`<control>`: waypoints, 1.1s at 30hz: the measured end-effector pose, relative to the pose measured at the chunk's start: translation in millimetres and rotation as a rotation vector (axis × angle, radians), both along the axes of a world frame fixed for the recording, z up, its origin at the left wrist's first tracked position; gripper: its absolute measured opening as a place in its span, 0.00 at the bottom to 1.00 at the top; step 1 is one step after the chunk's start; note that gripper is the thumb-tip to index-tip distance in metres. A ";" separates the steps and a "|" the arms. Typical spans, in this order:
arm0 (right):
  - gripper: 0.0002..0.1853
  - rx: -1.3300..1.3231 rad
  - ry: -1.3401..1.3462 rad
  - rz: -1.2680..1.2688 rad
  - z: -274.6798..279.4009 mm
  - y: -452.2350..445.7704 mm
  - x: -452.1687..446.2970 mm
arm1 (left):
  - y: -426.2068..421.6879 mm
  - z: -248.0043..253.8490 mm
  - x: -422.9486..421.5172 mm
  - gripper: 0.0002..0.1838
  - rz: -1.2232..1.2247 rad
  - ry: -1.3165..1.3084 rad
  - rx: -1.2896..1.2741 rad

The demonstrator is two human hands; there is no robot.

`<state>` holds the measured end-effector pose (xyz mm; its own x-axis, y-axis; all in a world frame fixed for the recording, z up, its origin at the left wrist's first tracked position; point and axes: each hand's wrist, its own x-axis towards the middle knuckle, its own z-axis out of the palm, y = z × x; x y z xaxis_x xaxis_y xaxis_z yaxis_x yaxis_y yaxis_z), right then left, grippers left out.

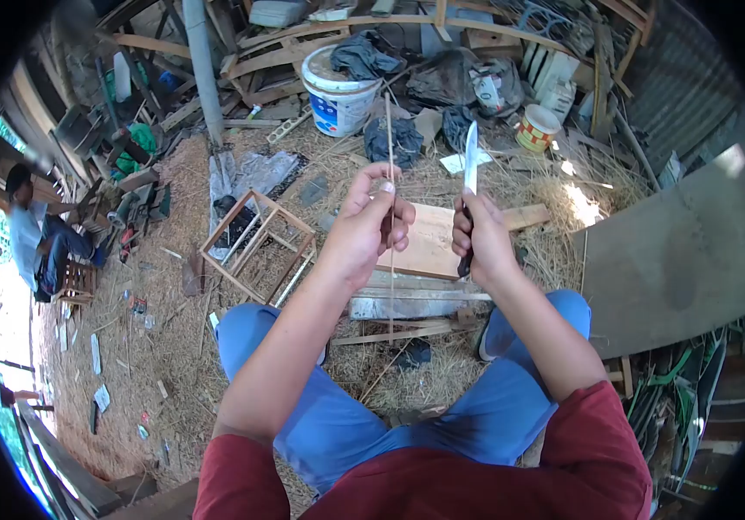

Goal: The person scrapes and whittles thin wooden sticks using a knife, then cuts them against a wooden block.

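Observation:
My left hand (370, 221) pinches a long thin wooden strip (390, 134) between thumb and fingers. The strip stands nearly upright in view, reaching above and below the hand. My right hand (483, 232) is wrapped round the dark handle of a knife (471, 160), whose bright blade points away from me. Strip and blade are apart. Beneath both hands lies a pale wooden board (429, 234), partly hidden by them, with more lengths of timber (390, 305) on its near side.
A small wooden frame (260, 238) lies left of the board. Farther off stand a white bucket (338, 108) and a patterned tub (537, 128). A large flat sheet (671, 251) leans at right. Another person (39, 230) sits at far left. Straw and shavings cover the ground.

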<state>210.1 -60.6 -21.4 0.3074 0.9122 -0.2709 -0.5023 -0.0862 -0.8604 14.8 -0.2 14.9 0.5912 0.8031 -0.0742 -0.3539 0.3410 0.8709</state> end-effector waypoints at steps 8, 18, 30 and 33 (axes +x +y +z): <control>0.14 0.038 -0.212 0.211 -21.9 -24.1 -52.6 | 30.9 8.8 -18.8 0.12 0.148 -0.230 -0.018; 0.09 0.101 -0.022 0.291 -31.1 -42.8 -75.5 | 37.5 8.7 -22.6 0.10 0.252 -0.213 -0.031; 0.07 0.088 -0.165 0.204 -28.1 -39.3 -74.6 | 47.3 9.2 -32.7 0.17 0.306 -0.016 0.071; 0.07 0.058 -0.176 0.200 -27.9 -39.0 -71.8 | 53.2 8.6 -39.2 0.20 0.309 0.066 0.097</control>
<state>138.3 -99.6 -49.2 0.1573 0.9720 -0.1747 -0.3229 -0.1165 -0.9392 -24.4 53.1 23.5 0.3150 0.9489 -0.0182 -0.3698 0.1404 0.9184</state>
